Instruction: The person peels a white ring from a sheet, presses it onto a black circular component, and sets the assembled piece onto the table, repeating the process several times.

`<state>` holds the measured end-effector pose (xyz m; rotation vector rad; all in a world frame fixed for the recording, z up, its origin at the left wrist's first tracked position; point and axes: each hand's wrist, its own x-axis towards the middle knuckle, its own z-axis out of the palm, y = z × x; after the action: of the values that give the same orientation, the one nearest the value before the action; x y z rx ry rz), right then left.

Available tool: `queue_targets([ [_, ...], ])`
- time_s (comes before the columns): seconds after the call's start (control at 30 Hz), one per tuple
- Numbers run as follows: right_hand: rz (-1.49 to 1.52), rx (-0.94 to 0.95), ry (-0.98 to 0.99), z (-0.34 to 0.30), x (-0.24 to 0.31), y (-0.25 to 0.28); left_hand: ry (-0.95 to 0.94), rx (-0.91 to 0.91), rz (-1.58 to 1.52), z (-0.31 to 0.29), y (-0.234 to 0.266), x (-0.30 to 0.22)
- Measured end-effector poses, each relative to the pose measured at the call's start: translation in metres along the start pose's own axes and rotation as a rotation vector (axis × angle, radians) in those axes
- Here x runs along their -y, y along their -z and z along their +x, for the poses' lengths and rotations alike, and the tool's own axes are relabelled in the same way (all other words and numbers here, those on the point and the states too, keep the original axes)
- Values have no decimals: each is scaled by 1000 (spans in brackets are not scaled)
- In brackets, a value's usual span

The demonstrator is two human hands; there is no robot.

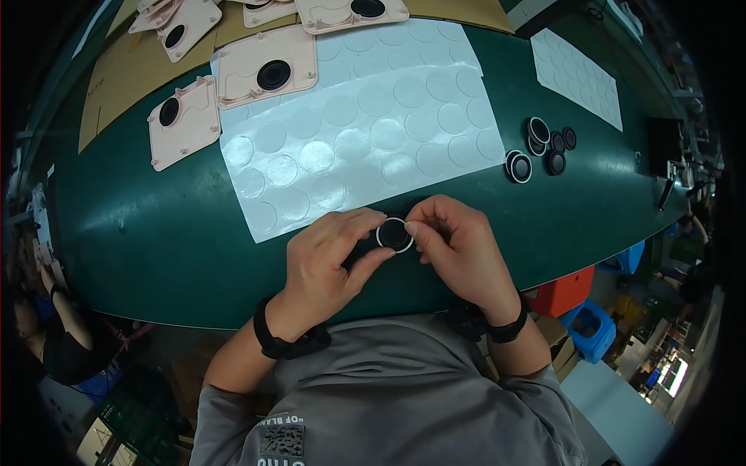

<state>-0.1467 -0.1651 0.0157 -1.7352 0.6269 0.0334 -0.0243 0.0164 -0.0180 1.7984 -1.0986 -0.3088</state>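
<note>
Near the table's front edge, a black disc with a white ring around its rim is between my hands. My left hand grips it from the left, thumb below and index finger above. At its right edge, my right hand pinches with thumb and index finger, the other fingers curled. Whether a thin film sits between those right fingertips is too small to tell. Just beyond my hands lies a sheet of round clear stickers, overlapping another such sheet behind it.
Several pale pink plastic plates with black round inserts lie far left, partly on brown cardboard. Several black rings and discs cluster at right, near another sticker sheet. Red and blue stools stand beyond the green table's right edge.
</note>
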Motion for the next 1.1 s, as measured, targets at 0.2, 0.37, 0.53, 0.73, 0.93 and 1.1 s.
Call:
queue_targets([
  [0.2, -32, -46, 21, 1, -3, -1, -37, 0, 20, 1, 0, 3],
  [0.37, -67, -49, 51, 3, 0, -1, -41, 16, 37, -1, -1, 4],
  [0.53, -79, -61, 74, 2, -2, -2, -61, 7, 50, 2, 0, 2],
  [0.73, -109, -85, 108, 3, 0, -4, -15, 33, 70, 2, -1, -2],
  [0.93, 54, -115, -68, 1, 6, -3, -8, 28, 71, 2, -2, -1],
  [1.1, 126, -87, -66, -3, -4, 2, -10, 28, 60, 2, -1, -1],
])
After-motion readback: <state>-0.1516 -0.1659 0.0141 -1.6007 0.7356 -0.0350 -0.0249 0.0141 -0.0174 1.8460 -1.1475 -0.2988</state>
